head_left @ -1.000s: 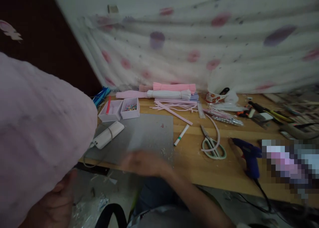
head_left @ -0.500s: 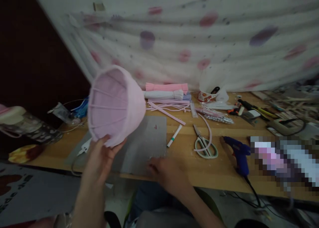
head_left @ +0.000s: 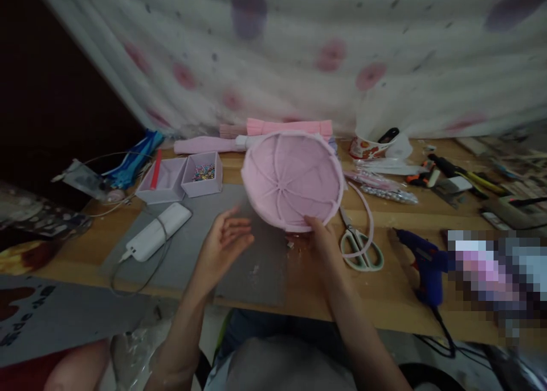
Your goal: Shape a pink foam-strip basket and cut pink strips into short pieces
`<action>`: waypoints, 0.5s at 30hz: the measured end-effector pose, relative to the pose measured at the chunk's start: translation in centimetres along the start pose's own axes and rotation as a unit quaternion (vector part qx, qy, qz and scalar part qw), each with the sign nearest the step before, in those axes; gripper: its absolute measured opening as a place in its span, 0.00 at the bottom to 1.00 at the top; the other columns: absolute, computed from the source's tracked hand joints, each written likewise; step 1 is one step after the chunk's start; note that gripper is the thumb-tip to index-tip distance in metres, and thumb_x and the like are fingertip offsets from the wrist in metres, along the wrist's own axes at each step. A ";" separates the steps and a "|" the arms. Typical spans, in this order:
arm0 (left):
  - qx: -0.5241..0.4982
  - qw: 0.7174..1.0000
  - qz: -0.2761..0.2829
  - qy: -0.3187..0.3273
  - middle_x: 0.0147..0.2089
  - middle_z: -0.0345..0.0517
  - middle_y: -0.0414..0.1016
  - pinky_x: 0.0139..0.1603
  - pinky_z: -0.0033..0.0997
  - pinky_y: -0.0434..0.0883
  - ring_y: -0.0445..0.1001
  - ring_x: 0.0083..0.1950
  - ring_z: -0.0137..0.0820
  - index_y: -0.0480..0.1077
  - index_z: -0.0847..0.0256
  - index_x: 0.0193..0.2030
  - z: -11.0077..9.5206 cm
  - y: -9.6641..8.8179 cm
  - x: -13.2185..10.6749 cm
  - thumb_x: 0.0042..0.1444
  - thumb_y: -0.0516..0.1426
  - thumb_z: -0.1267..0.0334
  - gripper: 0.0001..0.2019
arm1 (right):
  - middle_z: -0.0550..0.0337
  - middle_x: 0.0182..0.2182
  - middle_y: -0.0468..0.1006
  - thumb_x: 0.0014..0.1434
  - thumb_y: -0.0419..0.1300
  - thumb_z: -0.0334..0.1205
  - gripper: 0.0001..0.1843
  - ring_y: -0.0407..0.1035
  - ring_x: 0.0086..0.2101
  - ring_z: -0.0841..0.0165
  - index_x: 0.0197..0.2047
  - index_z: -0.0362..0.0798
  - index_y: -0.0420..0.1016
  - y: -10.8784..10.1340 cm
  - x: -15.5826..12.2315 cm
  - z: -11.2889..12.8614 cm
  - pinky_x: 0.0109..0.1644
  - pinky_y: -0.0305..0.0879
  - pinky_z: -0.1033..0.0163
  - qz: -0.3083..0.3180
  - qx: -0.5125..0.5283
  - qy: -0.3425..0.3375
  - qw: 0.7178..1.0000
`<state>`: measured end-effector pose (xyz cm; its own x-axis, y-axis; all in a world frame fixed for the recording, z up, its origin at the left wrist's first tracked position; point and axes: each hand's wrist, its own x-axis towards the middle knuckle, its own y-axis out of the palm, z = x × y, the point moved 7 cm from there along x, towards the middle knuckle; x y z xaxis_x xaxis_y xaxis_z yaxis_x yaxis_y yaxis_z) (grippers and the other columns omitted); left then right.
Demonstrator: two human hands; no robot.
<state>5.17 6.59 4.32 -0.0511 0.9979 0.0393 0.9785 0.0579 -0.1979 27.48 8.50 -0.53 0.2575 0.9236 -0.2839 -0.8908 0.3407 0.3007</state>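
Observation:
A pink lampshade-like basket (head_left: pixel 294 180) with thin ribs meeting at its centre is held up over the table, its hollow side turned toward me. My right hand (head_left: pixel 318 231) grips the lower rim, thumb on the inside. To the left of the basket, my left hand (head_left: pixel 228 237) is apart from it, fingers spread and holding nothing. Beneath that hand lies a grey mat (head_left: pixel 239 277). Green-handled scissors (head_left: pixel 362 251) with a pink strip (head_left: pixel 368 214) across them lie just right of my right hand.
Two lilac boxes (head_left: pixel 168 194) stand at the left, one with small colourful beads (head_left: pixel 204 172). A white power bank (head_left: pixel 160 231) with a cable lies in front. Pink strip bundles (head_left: pixel 290 127) are at the back. A blue glue gun (head_left: pixel 423 263) lies on the right.
The basket has moved right and passed from my left hand to my right, its inside now facing me. My left hand has let go. The lilac boxes and power bank have come into clear view.

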 end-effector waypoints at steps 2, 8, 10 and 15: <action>0.256 0.964 0.003 0.068 0.40 0.46 0.74 0.49 0.49 0.71 0.75 0.44 0.44 0.68 0.57 0.41 -0.1 0.1 -1.4 0.46 0.68 0.51 0.21 | 0.56 0.33 0.81 0.47 0.61 0.46 0.20 0.78 0.31 0.59 0.43 0.48 0.69 0.4 0.2 -0.6 0.26 0.75 0.59 -0.010 0.037 -0.007 0.999; 0.599 0.764 0.165 0.177 0.40 0.58 0.76 0.46 0.55 0.70 0.74 0.47 0.52 0.75 0.64 0.36 1.7 4.7 -3.9 0.64 0.57 0.56 0.13 | 0.61 0.31 0.81 0.46 0.63 0.44 0.16 0.76 0.27 0.64 0.38 0.48 0.72 0.4 -0.6 -0.4 0.26 0.76 0.62 -0.030 0.102 -0.022 0.994; 0.590 0.762 0.189 0.190 0.37 0.54 0.79 0.49 0.55 0.70 0.76 0.46 0.48 0.77 0.63 0.35 1.9 5.6 -4.1 0.64 0.57 0.67 0.08 | 0.62 0.30 0.81 0.46 0.64 0.43 0.15 0.75 0.25 0.66 0.38 0.48 0.73 0.3 -0.7 -0.1 0.26 0.75 0.62 -0.034 0.112 -0.028 0.993; 0.557 0.768 0.227 0.220 0.30 0.48 0.79 0.48 0.49 0.73 0.78 0.39 0.41 0.76 0.64 0.30 1.8 4.9 -4.7 0.60 0.58 0.76 0.10 | 0.62 0.27 0.81 0.43 0.66 0.42 0.15 0.75 0.23 0.66 0.35 0.47 0.74 0.3 -0.5 0.4 0.25 0.75 0.63 -0.043 0.123 -0.034 0.991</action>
<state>9.80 2.26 1.37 0.5576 0.8301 -0.0028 0.0840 -0.0598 -0.9947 27.25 8.20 0.01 0.3609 0.8959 -0.2589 -0.7476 0.4439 0.4939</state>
